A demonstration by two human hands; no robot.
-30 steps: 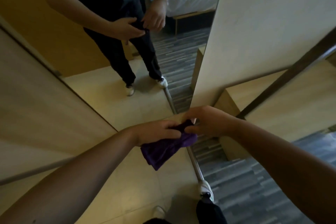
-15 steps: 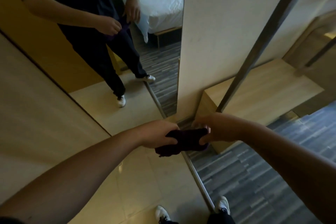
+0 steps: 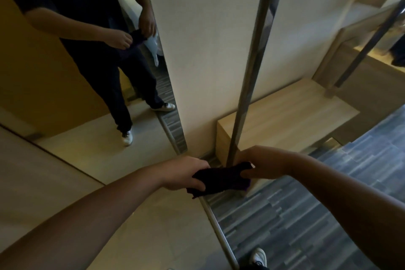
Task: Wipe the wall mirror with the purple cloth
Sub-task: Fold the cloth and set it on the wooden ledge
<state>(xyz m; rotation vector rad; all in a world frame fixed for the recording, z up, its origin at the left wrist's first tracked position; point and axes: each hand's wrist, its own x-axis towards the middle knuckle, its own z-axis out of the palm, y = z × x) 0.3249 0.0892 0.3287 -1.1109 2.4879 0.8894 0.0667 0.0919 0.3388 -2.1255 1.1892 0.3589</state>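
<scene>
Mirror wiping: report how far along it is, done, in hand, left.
Done: the purple cloth is picked up. In hand: the left hand and right hand each grip an end of it, bunched between them, held short of the wall mirror. Left: all the wiping; the cloth is not on the glass, and nothing shows any of it wiped.

A cream plaster wall [image 3: 208, 50] rises above a low light-wood bench [image 3: 291, 114]. A slanted brushed-metal pole [image 3: 252, 68] crosses it. Grey striped plank flooring [image 3: 295, 215] meets beige floor tiles [image 3: 171, 226].
</scene>
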